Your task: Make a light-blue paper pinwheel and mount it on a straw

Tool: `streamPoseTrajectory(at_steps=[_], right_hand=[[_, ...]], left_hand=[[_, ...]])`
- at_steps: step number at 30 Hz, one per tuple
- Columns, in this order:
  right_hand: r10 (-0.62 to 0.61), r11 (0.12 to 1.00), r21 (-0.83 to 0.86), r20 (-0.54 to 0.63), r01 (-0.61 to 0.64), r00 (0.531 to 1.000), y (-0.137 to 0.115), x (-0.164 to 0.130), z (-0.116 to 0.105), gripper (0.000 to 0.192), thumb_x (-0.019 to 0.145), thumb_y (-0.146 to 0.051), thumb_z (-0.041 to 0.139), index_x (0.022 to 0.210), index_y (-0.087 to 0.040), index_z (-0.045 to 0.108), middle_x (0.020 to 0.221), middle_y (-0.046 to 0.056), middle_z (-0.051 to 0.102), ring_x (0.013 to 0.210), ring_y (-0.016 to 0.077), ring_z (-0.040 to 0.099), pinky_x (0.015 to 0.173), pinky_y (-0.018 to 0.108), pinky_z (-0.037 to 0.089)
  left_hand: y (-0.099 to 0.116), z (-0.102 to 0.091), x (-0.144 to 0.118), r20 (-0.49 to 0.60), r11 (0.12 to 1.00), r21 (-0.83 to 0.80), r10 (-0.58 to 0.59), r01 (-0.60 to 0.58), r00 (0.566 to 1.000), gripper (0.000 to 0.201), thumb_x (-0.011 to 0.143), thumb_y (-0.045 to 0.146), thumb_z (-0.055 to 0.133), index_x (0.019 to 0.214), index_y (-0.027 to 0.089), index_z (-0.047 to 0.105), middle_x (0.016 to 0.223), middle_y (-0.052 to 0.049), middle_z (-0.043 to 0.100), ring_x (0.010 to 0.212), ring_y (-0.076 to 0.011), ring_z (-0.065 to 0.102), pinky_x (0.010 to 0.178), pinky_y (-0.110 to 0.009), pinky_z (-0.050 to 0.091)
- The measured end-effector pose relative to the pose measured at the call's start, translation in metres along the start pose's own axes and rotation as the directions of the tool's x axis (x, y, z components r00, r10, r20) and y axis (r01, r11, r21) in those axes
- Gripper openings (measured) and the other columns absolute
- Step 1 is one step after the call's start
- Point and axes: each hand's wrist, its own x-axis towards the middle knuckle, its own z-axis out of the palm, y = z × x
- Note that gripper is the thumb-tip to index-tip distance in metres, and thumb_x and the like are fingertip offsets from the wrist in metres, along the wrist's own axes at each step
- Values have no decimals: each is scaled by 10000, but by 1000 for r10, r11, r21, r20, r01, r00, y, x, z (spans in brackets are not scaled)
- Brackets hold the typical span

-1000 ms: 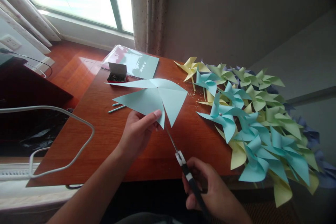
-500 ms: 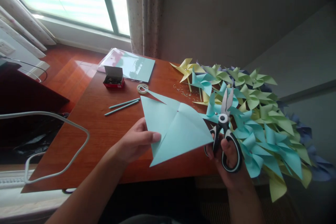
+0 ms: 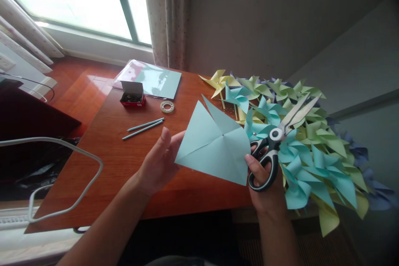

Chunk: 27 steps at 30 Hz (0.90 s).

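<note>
A light blue paper square (image 3: 215, 145) is held up above the table, creased on the diagonal, with a small hole at its middle and a slit at its top corner. My left hand (image 3: 160, 160) is at its left side, thumb raised off the paper and fingers stretched out, their tips hidden behind it. The scissors (image 3: 280, 133) are in my right hand (image 3: 264, 178), blades parted and tilted to the upper right. The thumb of that hand lies by the paper's right edge, and its other fingers are partly hidden.
Finished paper pinwheels (image 3: 299, 153) in blue, green and yellow crowd the right side. On the wooden table (image 3: 109, 174) lie a roll of tape (image 3: 167, 107), two blue paper sticks (image 3: 143, 129), an open red box (image 3: 133, 99) and paper sheets in clear wrapping (image 3: 158, 81). A white tube (image 3: 96, 170) loops at left.
The paper has turned and shifted right. My left thumb has lifted off it. In my right hand the scissors have swung from pointing upward to pointing up and right.
</note>
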Motion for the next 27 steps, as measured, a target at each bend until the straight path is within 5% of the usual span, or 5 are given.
streamPoseTrajectory(at_steps=[5, 9, 18, 22, 27], right_hand=[[-74, 997, -37, -100, 71, 992, -1, 2, 12, 272, 781, -351, 809, 942, -228, 628, 921, 15, 635, 844, 182, 607, 775, 312, 497], [-125, 991, -74, -177, 113, 976, -1, 3, 26, 324, 793, -395, 787, 988, -223, 593, 967, 38, 631, 871, 194, 624, 791, 326, 512], [-189, 953, -263, -127, 150, 974, -11, -11, 63, 238, 839, -368, 735, 942, -235, 567, 892, 25, 635, 787, 183, 628, 742, 312, 526], [-134, 972, -196, -25, 127, 991, -14, -15, 57, 212, 871, -367, 720, 921, -232, 564, 825, -5, 617, 710, 151, 600, 680, 285, 509], [36, 999, 3, 278, -39, 960, -11, -30, 22, 347, 885, -559, 670, 922, -229, 567, 718, -20, 562, 558, 127, 498, 506, 261, 396]], left_hand=[[-7, -5, 4, 43, 996, 32, 83, -84, 996, 664, 814, 769, 576, 991, 155, 757, 840, -118, 734, 696, -222, 643, 628, -312, 489], [-12, -7, 6, 65, 986, 148, 62, -71, 996, 464, 787, 585, 755, 947, 150, 741, 853, -121, 738, 761, -224, 669, 642, -288, 486], [-13, 13, 6, -106, 945, 327, 41, -4, 994, 229, 726, 312, 866, 837, 150, 747, 771, -50, 743, 712, -182, 654, 707, -287, 526], [-16, 5, 7, -223, 923, 384, 117, -23, 968, 239, 734, 323, 858, 683, 136, 717, 638, -32, 691, 605, -144, 596, 593, -240, 472], [-15, -2, 7, -334, 928, 364, 214, -84, 918, 240, 756, 326, 841, 687, 133, 716, 638, -43, 696, 619, -147, 599, 592, -236, 460]])
